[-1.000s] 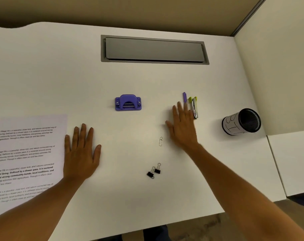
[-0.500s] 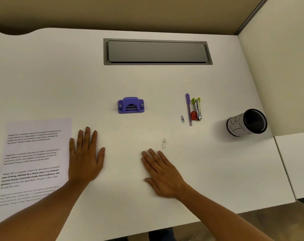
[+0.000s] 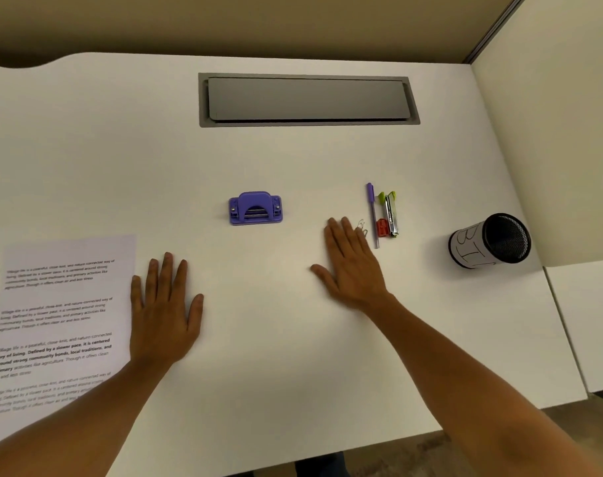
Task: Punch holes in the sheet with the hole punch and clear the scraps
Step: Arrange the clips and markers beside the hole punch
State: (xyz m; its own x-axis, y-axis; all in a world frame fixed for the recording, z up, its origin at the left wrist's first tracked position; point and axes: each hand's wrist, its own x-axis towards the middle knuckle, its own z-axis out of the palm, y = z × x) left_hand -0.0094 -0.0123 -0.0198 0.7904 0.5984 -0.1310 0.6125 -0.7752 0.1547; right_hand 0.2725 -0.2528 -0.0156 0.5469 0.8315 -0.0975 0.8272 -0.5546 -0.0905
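A white surface with a grey recessed hatch at its far side carries everything. Neither grip holds anything: the left hand lies flat, fingers spread, its edge touching the right margin of the printed sheet, which lies flat at the near left. The right hand also lies flat and released, fingertips just beside paper clips. The purple hole punch sits upright between and beyond both hands, untouched. Right of the clips lie a purple pen and a stapler; a mesh cup lies tipped farther right.
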